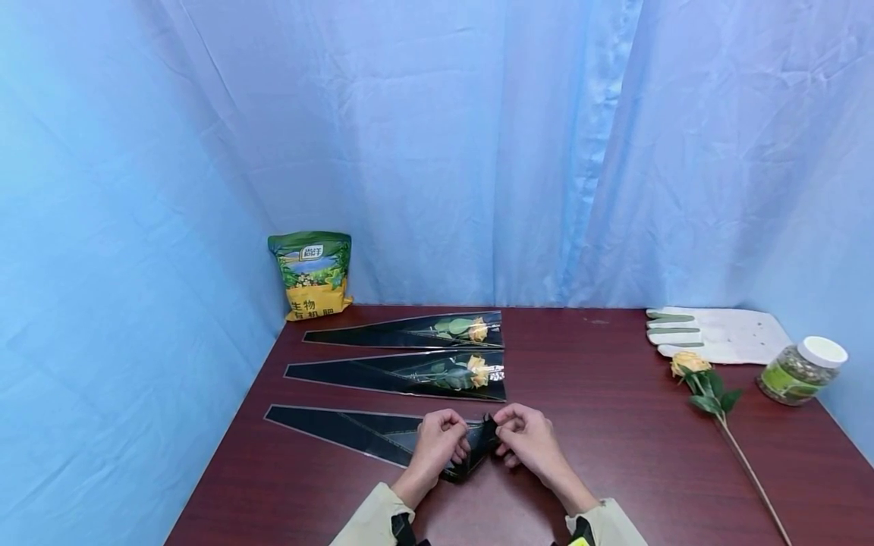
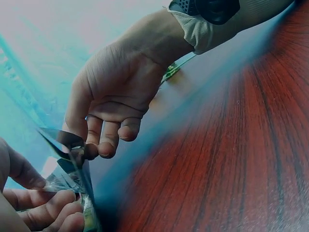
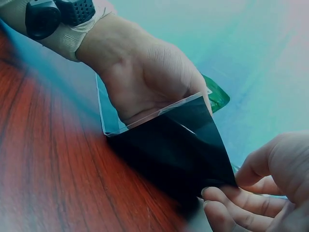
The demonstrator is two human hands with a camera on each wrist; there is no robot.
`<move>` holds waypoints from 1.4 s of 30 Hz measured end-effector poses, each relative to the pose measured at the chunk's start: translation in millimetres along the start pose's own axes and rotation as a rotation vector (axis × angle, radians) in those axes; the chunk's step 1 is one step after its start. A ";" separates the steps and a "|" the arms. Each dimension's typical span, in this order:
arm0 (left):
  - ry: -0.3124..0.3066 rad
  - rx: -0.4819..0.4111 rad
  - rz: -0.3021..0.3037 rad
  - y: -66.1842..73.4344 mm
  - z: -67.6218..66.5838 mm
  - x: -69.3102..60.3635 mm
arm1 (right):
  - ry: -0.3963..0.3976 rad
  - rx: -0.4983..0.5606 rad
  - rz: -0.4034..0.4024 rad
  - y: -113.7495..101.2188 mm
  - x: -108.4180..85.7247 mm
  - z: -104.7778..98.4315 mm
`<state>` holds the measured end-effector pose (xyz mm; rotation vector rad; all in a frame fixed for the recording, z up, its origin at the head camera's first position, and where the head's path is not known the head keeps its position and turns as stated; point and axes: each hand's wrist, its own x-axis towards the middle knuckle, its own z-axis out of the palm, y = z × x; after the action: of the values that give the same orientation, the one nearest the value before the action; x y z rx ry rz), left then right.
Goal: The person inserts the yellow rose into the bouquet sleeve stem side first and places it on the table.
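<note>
A flat, tapered flower sleeve point(image 1: 321, 425), black-backed with a clear front, lies nearest me on the table, its wide end lifted. My left hand point(image 1: 440, 444) pinches the clear film there between thumb and fingers. At the black edge, my right hand point(image 1: 529, 440) grips the corner, as the right wrist view shows with its fingers point(image 3: 251, 203) on the black sheet point(image 3: 169, 150). Between the hands the mouth of the sleeve stands partly spread. Beyond lie two similar sleeves, a nearer one point(image 1: 369, 373) and a farther one point(image 1: 369, 331), each with a yellow rose inside.
A loose yellow rose point(image 1: 690, 364) with a long stem point(image 1: 751, 481) lies at the right. Behind it are white-and-green gloves point(image 1: 730, 334) and a white-lidded jar point(image 1: 799, 371). A green-and-yellow fertilizer bag point(image 1: 312, 277) stands at the back left. Blue curtains point(image 1: 423, 152) surround the table.
</note>
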<state>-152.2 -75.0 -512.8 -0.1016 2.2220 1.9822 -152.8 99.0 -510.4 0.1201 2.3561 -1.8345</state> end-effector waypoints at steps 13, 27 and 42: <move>-0.033 0.021 -0.007 -3.4 -3.9 4.3 | -0.043 0.009 -0.047 -1.3 0.4 -3.1; -0.061 -0.019 0.007 0.1 -5.5 1.9 | -0.061 -0.038 -0.083 -0.5 0.3 -3.5; -0.039 -0.113 0.047 -0.8 -4.1 3.1 | -0.152 -0.058 -0.030 0.0 -2.5 -9.5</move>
<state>-155.4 -78.9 -513.6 -0.0236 2.1071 2.1152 -151.1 108.3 -507.8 -0.0599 2.3154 -1.7199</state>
